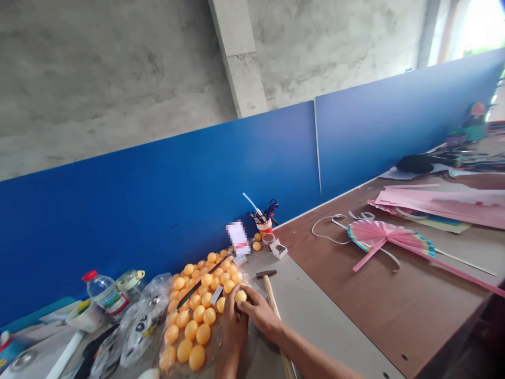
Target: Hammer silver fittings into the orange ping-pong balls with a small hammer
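A heap of orange balls [197, 310] lies on clear plastic at the table's near left. Both my hands meet at its right edge. My right hand [258, 310] pinches one pale orange ball [240, 296] between fingers and thumb. My left hand [232, 331] is beside it with fingers curled towards the same ball; what it grips is hidden. A thin black rod [197, 287] lies across the heap. A hammer [269, 289] with a wooden handle lies just right of my hands.
A blue partition [197, 179] backs the table. Water bottle [104, 292] and plastic bags [138, 326] sit at left. A cup of scissors and pens [264, 221] stands by the wall. Pink paper fan [379, 237] and pink sheets [442, 202] lie on the brown board at right.
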{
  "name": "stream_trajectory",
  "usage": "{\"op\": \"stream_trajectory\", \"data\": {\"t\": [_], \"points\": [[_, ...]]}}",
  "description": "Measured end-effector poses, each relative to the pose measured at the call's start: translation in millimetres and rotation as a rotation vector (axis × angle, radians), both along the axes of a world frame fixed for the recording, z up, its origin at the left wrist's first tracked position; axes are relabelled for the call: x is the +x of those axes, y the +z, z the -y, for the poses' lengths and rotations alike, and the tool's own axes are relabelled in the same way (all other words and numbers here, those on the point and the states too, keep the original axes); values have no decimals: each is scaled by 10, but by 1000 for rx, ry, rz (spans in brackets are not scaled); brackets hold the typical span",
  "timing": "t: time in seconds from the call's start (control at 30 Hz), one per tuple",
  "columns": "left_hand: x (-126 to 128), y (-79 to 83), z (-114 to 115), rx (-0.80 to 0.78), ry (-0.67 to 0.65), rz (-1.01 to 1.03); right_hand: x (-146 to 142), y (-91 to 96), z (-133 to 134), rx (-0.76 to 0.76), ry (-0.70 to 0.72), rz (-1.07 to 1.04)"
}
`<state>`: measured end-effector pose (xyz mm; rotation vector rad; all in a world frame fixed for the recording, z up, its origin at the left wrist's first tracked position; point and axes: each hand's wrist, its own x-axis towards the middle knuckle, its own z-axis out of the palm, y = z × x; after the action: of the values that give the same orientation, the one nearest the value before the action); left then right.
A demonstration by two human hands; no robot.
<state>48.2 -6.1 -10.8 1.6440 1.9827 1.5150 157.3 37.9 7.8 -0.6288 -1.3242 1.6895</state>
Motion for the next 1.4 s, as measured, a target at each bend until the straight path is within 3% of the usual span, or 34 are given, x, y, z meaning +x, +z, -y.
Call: {"op": "stream_trajectory", "data": {"t": [0.33,0.63,1.03,1.4], "points": [[-75,-103,-17,58,-4,-19,-12,2,3,74,-11,2],[-28,-63,-15,30,45,38,-28,-40,21,9,-37,37],[-98,-145,-29,67,-22,24,-47,-41,6,103,-33,19],[-58,-25,-3,82,49,223,-79,-146,19,112,-71,37]]}}
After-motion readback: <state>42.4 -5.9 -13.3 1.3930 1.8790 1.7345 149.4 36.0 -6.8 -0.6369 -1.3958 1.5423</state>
